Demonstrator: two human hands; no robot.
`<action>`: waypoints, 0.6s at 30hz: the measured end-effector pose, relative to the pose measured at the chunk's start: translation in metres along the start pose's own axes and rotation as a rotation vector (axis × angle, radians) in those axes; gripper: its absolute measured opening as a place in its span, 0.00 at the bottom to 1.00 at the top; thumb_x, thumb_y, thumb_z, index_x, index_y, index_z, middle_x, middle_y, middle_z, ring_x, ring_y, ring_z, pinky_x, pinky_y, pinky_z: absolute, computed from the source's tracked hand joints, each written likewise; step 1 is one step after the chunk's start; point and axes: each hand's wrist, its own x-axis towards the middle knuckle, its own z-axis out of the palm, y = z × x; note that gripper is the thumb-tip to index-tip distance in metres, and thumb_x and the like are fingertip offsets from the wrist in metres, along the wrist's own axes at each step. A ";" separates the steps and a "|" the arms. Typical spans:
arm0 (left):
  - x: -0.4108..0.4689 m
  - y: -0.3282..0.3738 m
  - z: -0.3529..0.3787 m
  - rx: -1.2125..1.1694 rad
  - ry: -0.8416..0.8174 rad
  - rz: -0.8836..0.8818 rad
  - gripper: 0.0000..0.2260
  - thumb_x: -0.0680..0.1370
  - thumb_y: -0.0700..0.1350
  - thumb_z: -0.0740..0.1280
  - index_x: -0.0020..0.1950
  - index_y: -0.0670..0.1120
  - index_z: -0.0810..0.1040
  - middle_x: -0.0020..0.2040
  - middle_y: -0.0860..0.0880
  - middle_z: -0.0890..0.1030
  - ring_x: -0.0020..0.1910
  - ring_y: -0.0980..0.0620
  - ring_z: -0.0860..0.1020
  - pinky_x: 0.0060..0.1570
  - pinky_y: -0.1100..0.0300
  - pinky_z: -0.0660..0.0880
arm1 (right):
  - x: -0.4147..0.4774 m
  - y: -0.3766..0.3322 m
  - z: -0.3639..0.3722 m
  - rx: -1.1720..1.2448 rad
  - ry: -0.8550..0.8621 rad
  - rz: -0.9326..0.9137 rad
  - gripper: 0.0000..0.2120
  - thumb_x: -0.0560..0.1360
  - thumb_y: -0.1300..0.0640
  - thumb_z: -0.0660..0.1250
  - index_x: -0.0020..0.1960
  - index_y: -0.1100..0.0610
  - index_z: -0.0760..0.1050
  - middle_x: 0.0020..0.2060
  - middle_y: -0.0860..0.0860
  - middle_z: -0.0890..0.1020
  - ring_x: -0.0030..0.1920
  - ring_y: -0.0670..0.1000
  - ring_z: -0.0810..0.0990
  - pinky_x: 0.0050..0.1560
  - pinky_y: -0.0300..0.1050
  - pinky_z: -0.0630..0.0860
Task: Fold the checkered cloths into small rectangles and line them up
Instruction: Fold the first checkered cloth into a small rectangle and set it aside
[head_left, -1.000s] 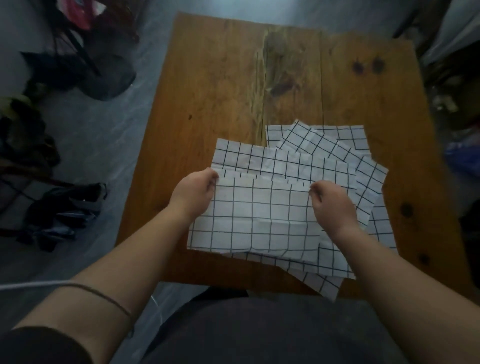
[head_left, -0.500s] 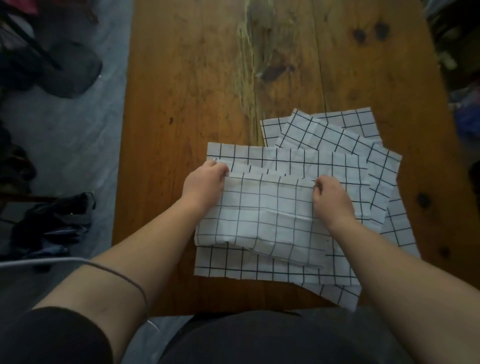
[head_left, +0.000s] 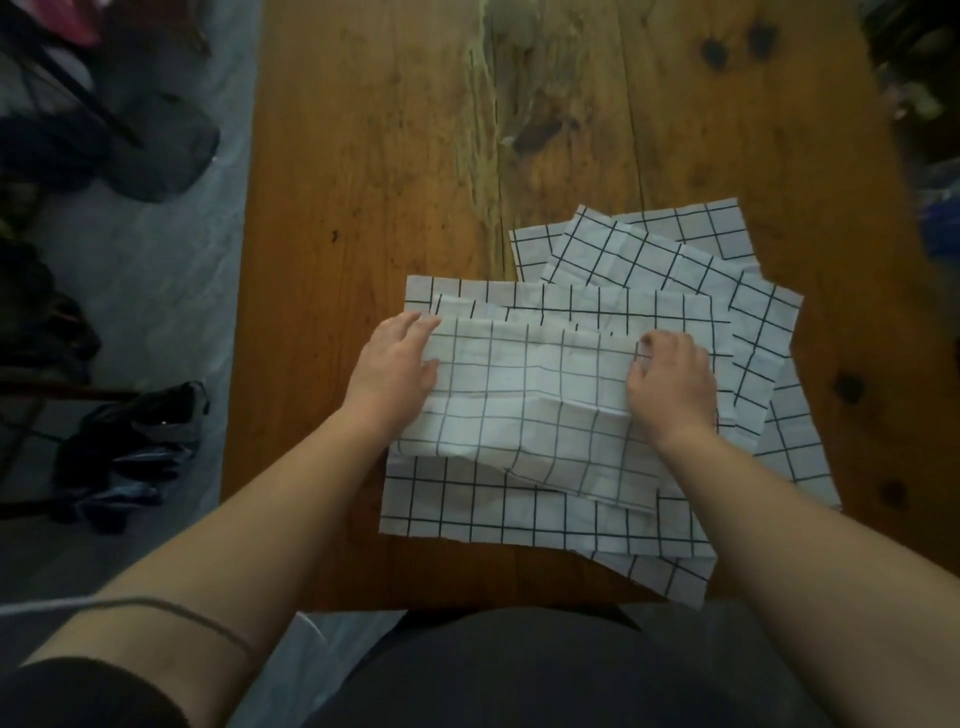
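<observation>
Dark bags (head_left: 124, 447) are lying on the floor (head_left: 156, 291) beside the bench's (head_left: 363, 156) left edge. The left hand (head_left: 392, 366) is holding the left edge of the half-folded cloth (head_left: 530, 410), its grip closing on the fabric with the thumb on top. The cloth is lying on a fanned pile (head_left: 670, 260) of flat cloths near the bench's front edge. The right hand (head_left: 672, 387) is pinching the cloth's far right corner with curled fingers, hiding that corner.

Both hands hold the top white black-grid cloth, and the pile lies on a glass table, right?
Not glass: the head view shows a brown wooden table. The left hand and right hand hold the top white black-grid cloth.
</observation>
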 end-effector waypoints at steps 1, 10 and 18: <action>-0.011 -0.001 -0.001 -0.027 0.014 -0.029 0.26 0.82 0.45 0.65 0.79 0.52 0.62 0.79 0.50 0.63 0.79 0.50 0.58 0.77 0.51 0.56 | -0.006 0.002 -0.002 0.008 0.012 -0.024 0.16 0.78 0.55 0.62 0.66 0.55 0.70 0.61 0.55 0.73 0.61 0.58 0.70 0.61 0.55 0.70; -0.113 -0.004 0.023 -0.369 0.131 -0.411 0.23 0.82 0.46 0.65 0.77 0.50 0.65 0.73 0.49 0.70 0.71 0.49 0.70 0.68 0.49 0.71 | -0.097 0.017 -0.001 0.083 -0.093 -0.304 0.25 0.78 0.57 0.62 0.74 0.54 0.62 0.73 0.52 0.63 0.74 0.54 0.60 0.76 0.53 0.59; -0.124 -0.009 0.034 -0.541 0.048 -0.538 0.20 0.82 0.45 0.67 0.73 0.46 0.71 0.66 0.47 0.77 0.57 0.52 0.73 0.53 0.57 0.72 | -0.160 -0.007 0.020 0.072 -0.243 -0.413 0.22 0.79 0.56 0.61 0.73 0.54 0.69 0.71 0.51 0.71 0.72 0.50 0.65 0.76 0.49 0.63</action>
